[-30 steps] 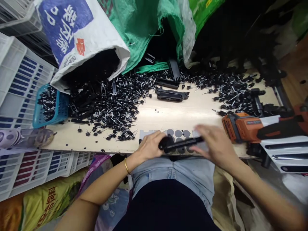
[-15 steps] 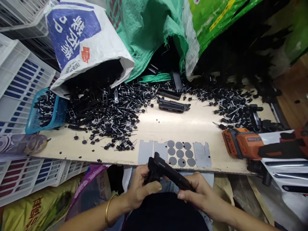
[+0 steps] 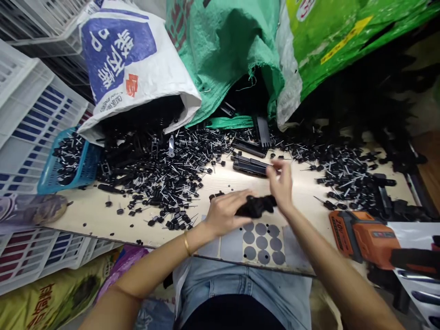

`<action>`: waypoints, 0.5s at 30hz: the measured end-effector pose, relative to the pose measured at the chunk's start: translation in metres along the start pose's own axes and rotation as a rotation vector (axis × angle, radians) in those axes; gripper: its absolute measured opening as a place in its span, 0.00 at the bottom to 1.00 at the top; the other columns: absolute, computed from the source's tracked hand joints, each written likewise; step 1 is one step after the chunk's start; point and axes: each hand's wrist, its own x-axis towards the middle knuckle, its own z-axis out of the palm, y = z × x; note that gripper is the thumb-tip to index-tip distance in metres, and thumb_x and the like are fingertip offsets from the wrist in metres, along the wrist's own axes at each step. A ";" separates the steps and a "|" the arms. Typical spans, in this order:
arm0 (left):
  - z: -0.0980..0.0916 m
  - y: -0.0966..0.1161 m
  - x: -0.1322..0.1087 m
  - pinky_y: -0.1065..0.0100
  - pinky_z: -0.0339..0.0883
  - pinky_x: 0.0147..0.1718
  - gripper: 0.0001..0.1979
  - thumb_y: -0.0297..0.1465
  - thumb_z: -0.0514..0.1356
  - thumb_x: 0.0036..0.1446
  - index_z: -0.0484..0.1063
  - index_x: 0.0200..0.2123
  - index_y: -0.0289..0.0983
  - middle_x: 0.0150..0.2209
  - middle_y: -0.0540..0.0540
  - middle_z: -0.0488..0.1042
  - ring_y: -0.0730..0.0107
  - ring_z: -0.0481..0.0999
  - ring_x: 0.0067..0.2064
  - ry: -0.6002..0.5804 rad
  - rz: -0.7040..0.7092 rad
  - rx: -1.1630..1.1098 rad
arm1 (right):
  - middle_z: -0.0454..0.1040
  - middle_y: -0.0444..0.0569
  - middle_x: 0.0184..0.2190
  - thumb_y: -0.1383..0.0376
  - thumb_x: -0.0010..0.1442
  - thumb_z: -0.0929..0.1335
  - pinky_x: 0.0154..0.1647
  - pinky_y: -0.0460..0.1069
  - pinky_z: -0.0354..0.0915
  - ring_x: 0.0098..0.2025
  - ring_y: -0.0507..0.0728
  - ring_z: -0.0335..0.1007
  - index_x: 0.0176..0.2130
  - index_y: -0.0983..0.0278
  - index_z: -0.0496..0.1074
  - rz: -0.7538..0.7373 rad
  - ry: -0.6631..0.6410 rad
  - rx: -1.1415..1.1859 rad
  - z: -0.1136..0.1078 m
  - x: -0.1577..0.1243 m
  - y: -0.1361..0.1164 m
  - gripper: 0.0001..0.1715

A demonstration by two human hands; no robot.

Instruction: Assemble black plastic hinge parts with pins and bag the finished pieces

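Note:
My left hand (image 3: 227, 211) is curled over a blurred black plastic part (image 3: 257, 207) held low above the board, its far end showing past my fingertips. Behind it, a long black hinged plastic part (image 3: 250, 166) lies on the board. The bent fingers and thumb of my right hand (image 3: 282, 185) close around this part's right end, which they cover. Grey round stickers (image 3: 261, 242) in rows lie on the board's front edge, below my hands.
Black-headed metal pins (image 3: 178, 169) are heaped along the back and left. A blue basket (image 3: 91, 160) holds more pins. White (image 3: 144, 78), teal (image 3: 227, 55) and green (image 3: 323, 46) sacks stand open behind. At right lies an orange power tool (image 3: 371, 236).
Both hands have moved forward from the board's front edge over the board. My right hand has let go of the held black part and reached the hinged one. The view has shifted slightly.

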 end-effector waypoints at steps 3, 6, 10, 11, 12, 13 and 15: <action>0.033 -0.023 0.010 0.61 0.71 0.52 0.26 0.37 0.66 0.52 0.69 0.54 0.36 0.56 0.39 0.71 0.58 0.72 0.55 -0.212 -0.075 0.360 | 0.63 0.63 0.54 0.59 0.55 0.70 0.58 0.66 0.50 0.58 0.66 0.54 0.52 0.68 0.63 -0.051 0.008 -0.157 0.010 0.082 0.008 0.29; 0.061 -0.030 0.027 0.54 0.57 0.61 0.34 0.40 0.66 0.52 0.63 0.60 0.37 0.65 0.36 0.56 0.52 0.56 0.66 -0.361 -0.059 0.532 | 0.67 0.62 0.51 0.63 0.50 0.72 0.57 0.65 0.51 0.57 0.67 0.58 0.54 0.75 0.64 -0.072 -0.049 -0.213 0.016 0.123 0.003 0.35; 0.071 -0.040 0.050 0.47 0.42 0.65 0.47 0.51 0.61 0.51 0.46 0.67 0.39 0.68 0.36 0.46 0.48 0.42 0.69 -0.429 -0.088 0.583 | 0.71 0.52 0.45 0.55 0.61 0.61 0.52 0.64 0.57 0.53 0.64 0.66 0.51 0.65 0.68 -0.065 -0.008 -0.157 -0.025 0.095 0.000 0.24; 0.071 -0.045 0.053 0.47 0.42 0.65 0.46 0.52 0.59 0.53 0.44 0.68 0.38 0.68 0.36 0.46 0.48 0.43 0.69 -0.433 -0.094 0.593 | 0.72 0.51 0.44 0.54 0.61 0.62 0.48 0.62 0.61 0.48 0.63 0.69 0.50 0.61 0.69 -0.037 -0.009 -0.041 -0.044 0.075 0.004 0.22; 0.070 -0.050 0.056 0.48 0.43 0.65 0.43 0.51 0.57 0.56 0.44 0.68 0.37 0.68 0.36 0.48 0.50 0.45 0.69 -0.433 -0.099 0.607 | 0.73 0.51 0.42 0.54 0.61 0.62 0.42 0.60 0.64 0.43 0.61 0.71 0.49 0.59 0.70 0.006 0.002 0.069 -0.064 0.053 0.009 0.20; 0.070 -0.055 0.058 0.49 0.44 0.64 0.40 0.48 0.54 0.59 0.45 0.67 0.36 0.67 0.36 0.50 0.51 0.48 0.68 -0.429 -0.113 0.624 | 0.73 0.51 0.41 0.53 0.62 0.61 0.39 0.59 0.66 0.40 0.60 0.71 0.49 0.56 0.69 0.051 -0.046 0.134 -0.084 0.029 0.016 0.19; 0.071 -0.063 0.060 0.49 0.46 0.64 0.35 0.44 0.52 0.62 0.48 0.67 0.34 0.66 0.36 0.54 0.52 0.52 0.67 -0.415 -0.151 0.653 | 0.73 0.52 0.34 0.53 0.63 0.58 0.34 0.58 0.66 0.37 0.62 0.71 0.47 0.50 0.69 0.124 -0.149 0.103 -0.117 -0.019 0.034 0.17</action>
